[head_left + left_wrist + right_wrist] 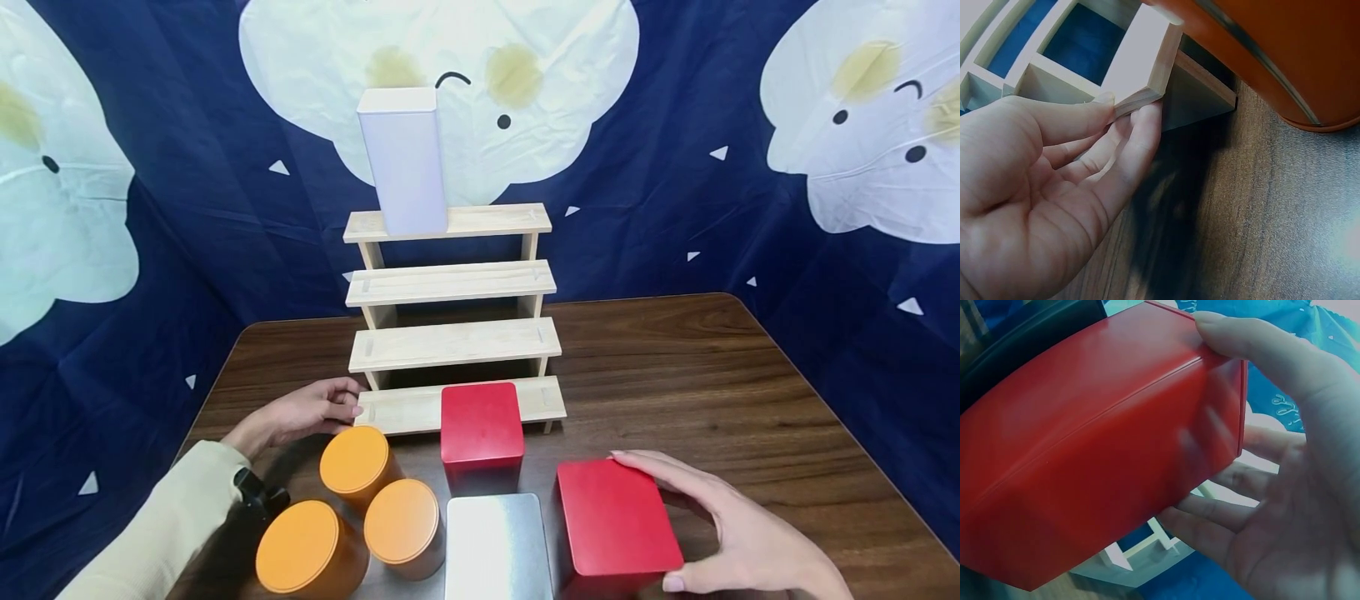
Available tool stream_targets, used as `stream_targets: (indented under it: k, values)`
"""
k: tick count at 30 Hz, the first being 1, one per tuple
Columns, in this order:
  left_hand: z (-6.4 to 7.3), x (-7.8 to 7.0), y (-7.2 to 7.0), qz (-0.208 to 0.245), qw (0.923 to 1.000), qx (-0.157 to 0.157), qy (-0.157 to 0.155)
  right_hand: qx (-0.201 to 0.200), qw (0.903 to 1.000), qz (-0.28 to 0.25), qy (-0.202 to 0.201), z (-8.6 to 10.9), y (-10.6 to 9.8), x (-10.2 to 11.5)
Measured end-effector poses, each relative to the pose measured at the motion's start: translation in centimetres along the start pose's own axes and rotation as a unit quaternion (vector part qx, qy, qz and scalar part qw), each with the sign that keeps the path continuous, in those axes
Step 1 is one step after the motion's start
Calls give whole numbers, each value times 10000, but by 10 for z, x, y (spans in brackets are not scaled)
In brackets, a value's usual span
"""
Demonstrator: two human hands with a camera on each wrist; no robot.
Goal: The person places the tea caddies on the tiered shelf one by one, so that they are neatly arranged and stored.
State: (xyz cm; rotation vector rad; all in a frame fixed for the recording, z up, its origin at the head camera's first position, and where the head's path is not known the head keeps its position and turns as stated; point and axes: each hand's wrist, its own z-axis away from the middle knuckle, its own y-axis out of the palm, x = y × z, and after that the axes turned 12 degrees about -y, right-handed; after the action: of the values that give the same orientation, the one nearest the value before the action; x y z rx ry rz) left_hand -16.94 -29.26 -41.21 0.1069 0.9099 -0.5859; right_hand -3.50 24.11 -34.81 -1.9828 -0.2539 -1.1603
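My left hand [311, 410] pinches the left end of the lowest step of a four-step wooden display stand [455, 343]. In the left wrist view, the thumb lies on top of the board's corner [1141, 59] and the fingers are beneath it. My right hand [738, 525] grips a red square tin [618, 517] at the front right, thumb on its near side and fingers around the far side. The right wrist view shows that tin [1110, 444] filling much of the picture. A second red tin [482, 423] stands just in front of the bottom step.
A tall white tin [405, 162] stands on the top step, left of centre. Three orange round tins [355, 460] cluster near my left forearm. Between them and the held red tin is a silver tin [497, 546]. Dark blue cloth with clouds [637, 217] surrounds the wooden table [675, 367].
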Motion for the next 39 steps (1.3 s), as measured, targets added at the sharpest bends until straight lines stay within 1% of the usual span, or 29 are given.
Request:
stream_targets:
  k: [3, 5, 10, 15, 22, 25, 29, 34, 39]
  values:
    - [1, -1, 1, -8, 10000, 47, 68, -53, 9991, 184, -386, -3, -4, -1]
    - [1, -2, 1, -9, 10000, 31, 50, -63, 9980, 255, -583, -5, -6, -2]
    - [0, -3, 0, -28, 10000, 9, 20, -150, 9945, 547, -883, -11, -13, 2]
    - [0, -3, 0, -21, 10000, 4, 11, -189, 9889, 917, -1153, -18, -21, 8]
    - [0, -4, 0, -28, 9999, -108, -47, -161, 9785, 1092, -1740, -30, -33, 15]
    - [0, -4, 1, -38, 9999, -124, -44, -193, 9765, 1196, -1784, -34, -39, 17]
    - [1, -3, 2, -55, 9999, -143, -57, -262, 9774, 1187, -1728, -38, -46, 21]
    - [2, -3, 2, -50, 9998, -171, -81, -331, 9803, 1000, -1670, -45, -54, 25]
    - [1, -3, 2, -46, 9998, -163, -78, -315, 9822, 599, -1751, -55, -62, 27]
